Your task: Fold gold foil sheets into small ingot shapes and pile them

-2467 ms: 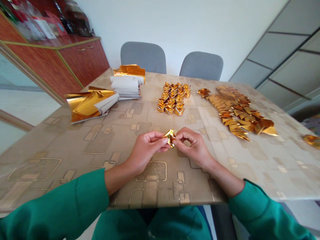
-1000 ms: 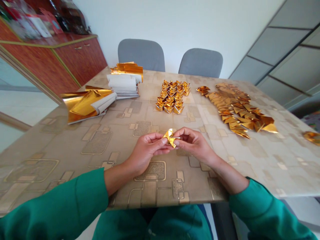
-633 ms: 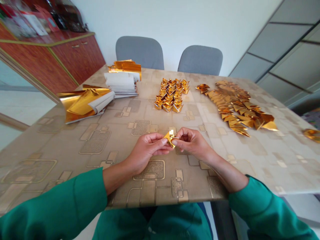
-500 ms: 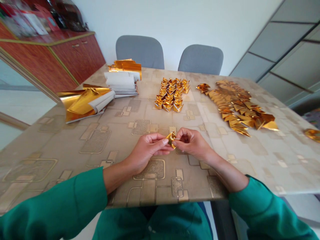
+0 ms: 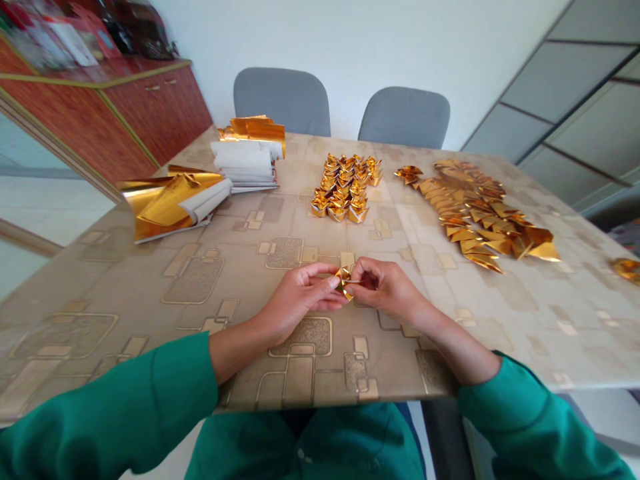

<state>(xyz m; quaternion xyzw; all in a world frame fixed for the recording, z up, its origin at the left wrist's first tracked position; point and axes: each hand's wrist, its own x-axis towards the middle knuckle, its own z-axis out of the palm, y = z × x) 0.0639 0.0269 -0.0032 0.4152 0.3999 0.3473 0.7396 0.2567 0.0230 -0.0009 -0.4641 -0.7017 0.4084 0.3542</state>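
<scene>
Just above the near part of the table, a small folded piece of gold foil paper (image 5: 345, 283) is pinched between the thumb and fingers of my left hand (image 5: 313, 288). My right hand (image 5: 383, 283) is closed at its right side, with a thin pale stick (image 5: 354, 281) between thumb and fingers, its tip at the foil. The stick's far end is hidden by the right hand. Beyond my hands stand rows of finished-looking gold paper ingots (image 5: 343, 190), packed close together.
Many folded gold paper pieces (image 5: 475, 210) lie fanned out at the right. Gold foil sheets (image 5: 175, 200) and a stack of white-backed paper (image 5: 245, 163) rest at the left. Two grey chairs (image 5: 283, 100) stand behind the patterned table (image 5: 200, 280). Another gold piece (image 5: 627, 269) lies at the right edge.
Both hands stay almost in place on the foil piece. The right fingers have shifted slightly, and the pale stick shows a little more clearly. The whole view has moved very slightly.
</scene>
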